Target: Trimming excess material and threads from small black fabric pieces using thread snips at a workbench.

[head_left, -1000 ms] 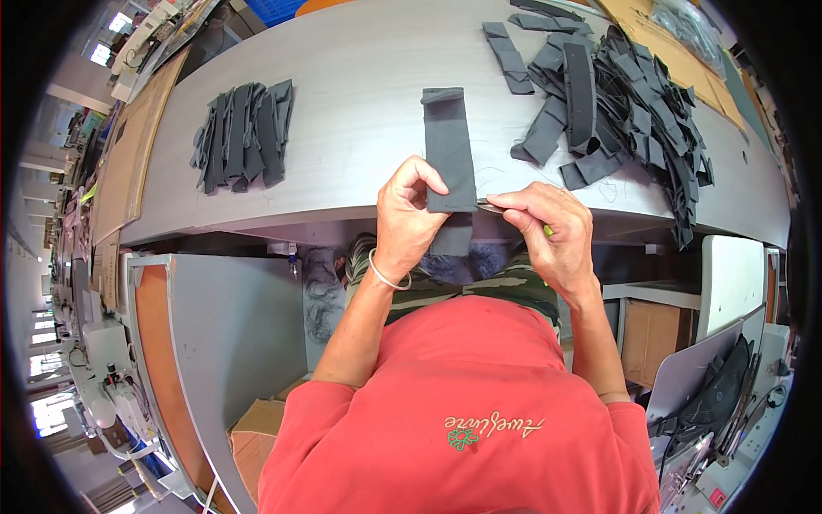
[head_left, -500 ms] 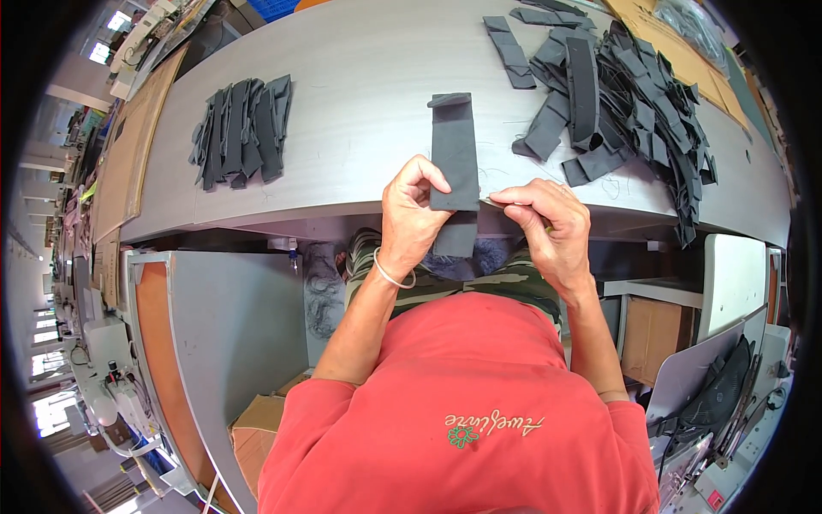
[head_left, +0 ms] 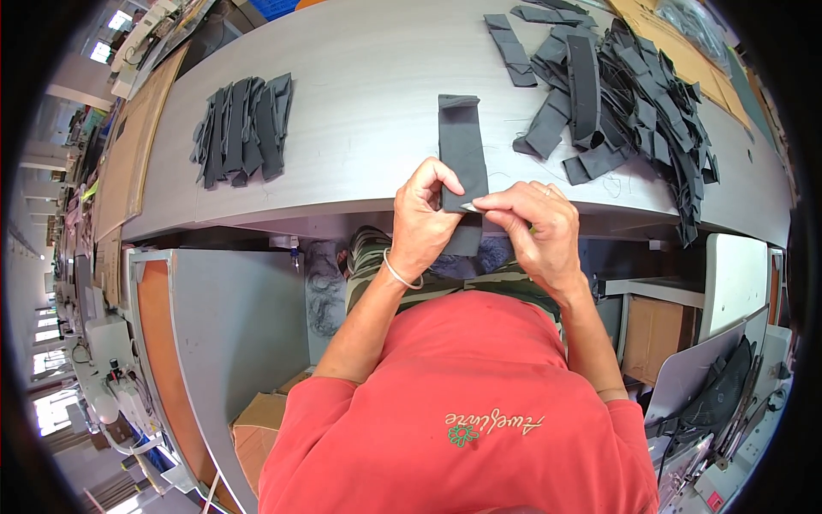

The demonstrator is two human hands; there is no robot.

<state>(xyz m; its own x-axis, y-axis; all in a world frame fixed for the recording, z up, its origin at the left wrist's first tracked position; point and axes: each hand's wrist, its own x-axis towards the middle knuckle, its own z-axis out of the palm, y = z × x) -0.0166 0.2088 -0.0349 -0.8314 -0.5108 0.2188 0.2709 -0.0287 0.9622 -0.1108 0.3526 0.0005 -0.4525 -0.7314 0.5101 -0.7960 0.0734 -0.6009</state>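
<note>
A dark grey fabric strip point(head_left: 463, 146) hangs over the table's front edge, its far end folded back on itself. My left hand point(head_left: 421, 210) is closed on the strip's left side, thumb on top. Between the thumb and forefinger of my right hand point(head_left: 541, 233) is a small, pale pointed tool point(head_left: 469, 206); its exact kind is too small to tell. The tip touches or nearly touches the strip at the fold by the table edge. Something yellow-green shows inside the right palm, mostly hidden by the fingers.
On the grey table point(head_left: 368, 111), a neat row of folded dark strips point(head_left: 244, 128) lies to the left. A loose heap of similar strips point(head_left: 638, 103) covers the right side. Flat cardboard point(head_left: 158, 128) borders the left edge. Below stand a grey cabinet point(head_left: 235, 317) and a cardboard box point(head_left: 257, 433).
My right hand has moved left, bringing the pointed tool from beside the strip onto its edge. My left hand and the strip have shifted slightly right.
</note>
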